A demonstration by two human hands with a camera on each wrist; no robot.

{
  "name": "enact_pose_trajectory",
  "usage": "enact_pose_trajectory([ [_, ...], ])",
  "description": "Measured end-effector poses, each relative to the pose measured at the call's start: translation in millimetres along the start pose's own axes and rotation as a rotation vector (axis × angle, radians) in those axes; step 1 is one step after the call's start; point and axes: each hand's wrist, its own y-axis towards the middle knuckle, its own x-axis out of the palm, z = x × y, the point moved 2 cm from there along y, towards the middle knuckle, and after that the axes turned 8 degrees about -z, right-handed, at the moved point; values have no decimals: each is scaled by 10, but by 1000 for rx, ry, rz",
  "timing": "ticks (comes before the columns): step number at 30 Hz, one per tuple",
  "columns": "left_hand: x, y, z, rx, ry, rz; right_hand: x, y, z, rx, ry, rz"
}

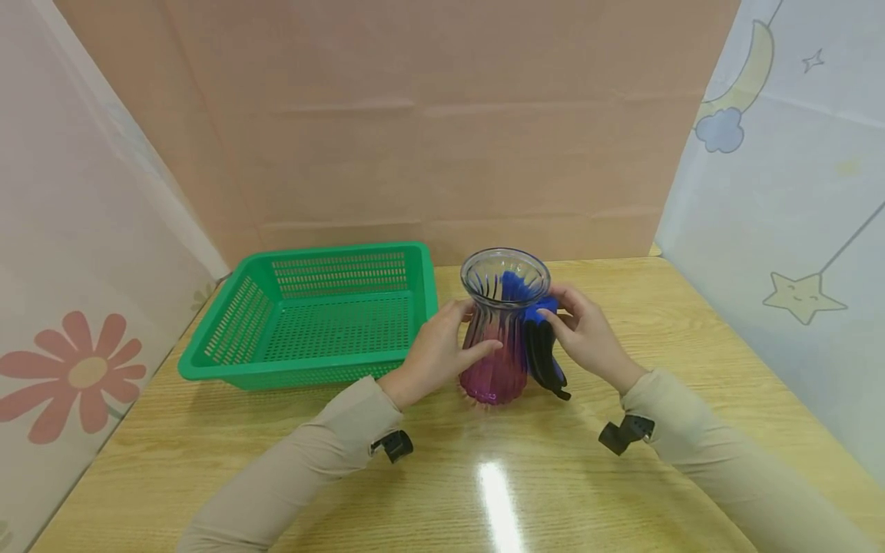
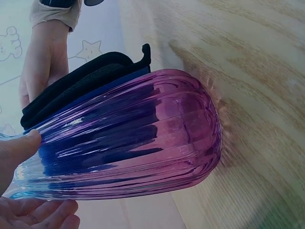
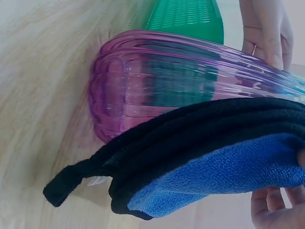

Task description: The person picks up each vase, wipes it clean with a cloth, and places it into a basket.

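Observation:
A ribbed glass vase (image 1: 494,369), clear at the flared mouth and pink-purple toward its base, stands upright on the table. My left hand (image 1: 437,349) holds its left side below the rim, thumb across the front and fingers behind. Against the vase's right side hangs a folded blue cloth (image 3: 224,167) with black edging and a small black loop at its lower end. The right hand (image 1: 588,334) pinches this cloth near its top, beside the vase mouth. Blue fabric shows through the glass in the left wrist view.
A green perforated plastic basket (image 1: 297,369) sits left of the vase, close to the left hand. The light wood table (image 1: 387,491) meets a brown paper backdrop (image 1: 415,153) behind, with printed sheets on both sides.

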Motion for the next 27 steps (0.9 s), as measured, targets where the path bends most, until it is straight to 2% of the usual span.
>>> enact_pose_trajectory([
  [18,-13,-13,22,23,8,12,60,-85,131,-28,-62,-31],
  [27,-8,-14,-6,32,24,12,75,-81,157,-46,-51,-24],
])
